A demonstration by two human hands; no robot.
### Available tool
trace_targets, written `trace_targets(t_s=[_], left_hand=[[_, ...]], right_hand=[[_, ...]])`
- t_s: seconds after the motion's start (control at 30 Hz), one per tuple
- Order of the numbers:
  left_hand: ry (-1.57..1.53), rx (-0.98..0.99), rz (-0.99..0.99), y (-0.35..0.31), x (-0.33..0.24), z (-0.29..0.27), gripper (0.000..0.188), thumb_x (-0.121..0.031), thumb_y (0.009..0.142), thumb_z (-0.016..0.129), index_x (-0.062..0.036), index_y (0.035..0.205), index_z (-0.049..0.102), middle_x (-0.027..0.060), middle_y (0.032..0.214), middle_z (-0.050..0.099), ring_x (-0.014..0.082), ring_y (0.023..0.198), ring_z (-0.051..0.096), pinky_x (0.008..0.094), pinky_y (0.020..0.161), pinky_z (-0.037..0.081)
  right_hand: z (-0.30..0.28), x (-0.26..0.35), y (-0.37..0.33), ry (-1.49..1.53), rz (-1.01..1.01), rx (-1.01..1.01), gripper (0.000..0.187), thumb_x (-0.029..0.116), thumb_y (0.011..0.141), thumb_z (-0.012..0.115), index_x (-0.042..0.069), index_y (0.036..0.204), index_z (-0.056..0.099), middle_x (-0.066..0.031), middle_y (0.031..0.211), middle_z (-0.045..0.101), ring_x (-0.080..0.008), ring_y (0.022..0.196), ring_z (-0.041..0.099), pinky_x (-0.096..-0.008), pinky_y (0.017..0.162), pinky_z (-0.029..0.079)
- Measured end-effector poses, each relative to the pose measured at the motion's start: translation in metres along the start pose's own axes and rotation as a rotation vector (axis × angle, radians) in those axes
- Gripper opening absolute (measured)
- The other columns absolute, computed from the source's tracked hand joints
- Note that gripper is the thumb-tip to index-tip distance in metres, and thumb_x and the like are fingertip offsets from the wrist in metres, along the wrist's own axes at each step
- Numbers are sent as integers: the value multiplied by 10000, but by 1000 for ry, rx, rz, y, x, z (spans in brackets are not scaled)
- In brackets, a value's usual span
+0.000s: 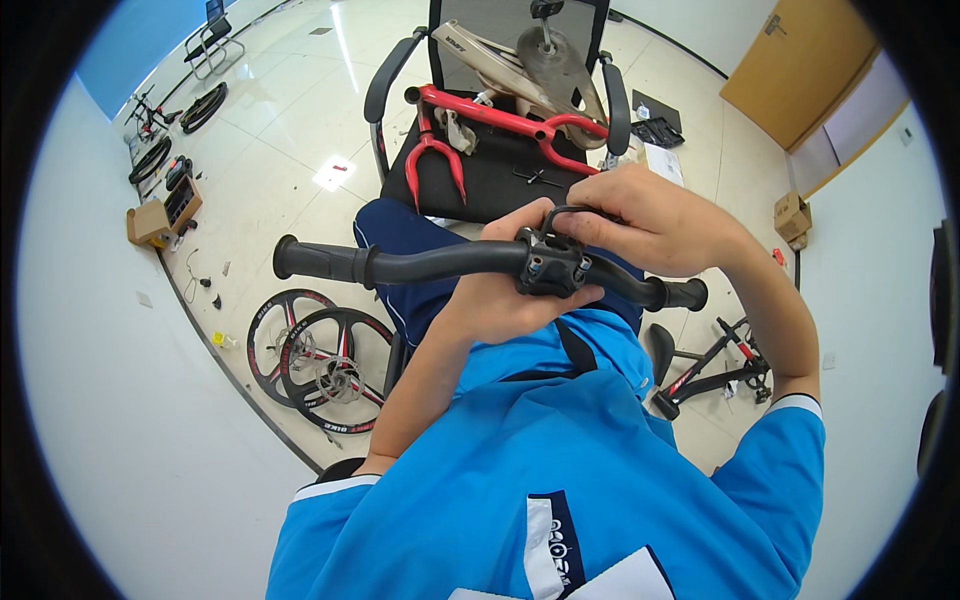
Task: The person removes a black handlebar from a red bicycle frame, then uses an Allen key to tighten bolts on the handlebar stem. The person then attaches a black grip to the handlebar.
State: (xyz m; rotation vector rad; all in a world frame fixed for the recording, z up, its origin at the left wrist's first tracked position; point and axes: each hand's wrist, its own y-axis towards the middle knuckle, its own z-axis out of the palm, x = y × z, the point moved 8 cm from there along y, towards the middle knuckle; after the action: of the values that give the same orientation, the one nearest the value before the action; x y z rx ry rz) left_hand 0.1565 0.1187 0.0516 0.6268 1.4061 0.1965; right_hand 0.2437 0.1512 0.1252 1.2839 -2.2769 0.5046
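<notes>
Handlebar (440,262) lies level across your lap; your left hand (505,300) grips it beneath the stem clamp (548,265); your right hand (640,222), at two o'clock, pinches the clamp's black cable (575,211).

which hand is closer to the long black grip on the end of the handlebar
Left. The left hand holds the handlebar's middle under the clamp, on the side of the long black grip. The right hand is over the clamp, farther from that grip.
</notes>
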Motion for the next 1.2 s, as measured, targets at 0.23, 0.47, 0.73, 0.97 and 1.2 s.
trace_targets(t_s=[0.23,0.47,0.73,0.97,1.2], left_hand=[[58,114,-116,2,-3,4,463,-148,716,868,-12,1036,563,85,906,666,120,814,629,279,734,512],[27,30,18,2,-9,2,452,-153,716,866,-17,1028,570,66,882,660,122,785,621,277,723,506],[6,39,61,4,-3,5,479,-162,704,880,-23,1038,566,68,870,665,130,767,627,275,707,505],[53,-39,80,1,-9,2,478,-164,695,886,-25,1012,558,48,811,658,104,735,626,258,678,497],[87,25,-23,4,-5,-1,427,-143,693,871,-23,954,555,30,771,640,69,711,606,243,649,486]], right_hand=[[-10,10,-5,36,-136,-172,340,290,970,538,-4,806,500,-115,696,456,-256,666,460,-385,635,377],[1,2,1,-19,-22,-19,340,323,983,502,-1,878,482,-137,763,494,-294,702,486,-395,671,396],[-1,5,-3,-167,-41,-64,337,318,1016,470,13,874,491,-128,733,492,-291,688,492,-392,657,397],[4,-1,-5,0,-14,4,286,262,973,480,-13,908,523,-143,710,504,-274,647,500,-379,623,413],[-7,-16,-7,355,9,-109,189,213,869,453,29,826,449,-72,713,418,-172,593,413,-316,523,348]])
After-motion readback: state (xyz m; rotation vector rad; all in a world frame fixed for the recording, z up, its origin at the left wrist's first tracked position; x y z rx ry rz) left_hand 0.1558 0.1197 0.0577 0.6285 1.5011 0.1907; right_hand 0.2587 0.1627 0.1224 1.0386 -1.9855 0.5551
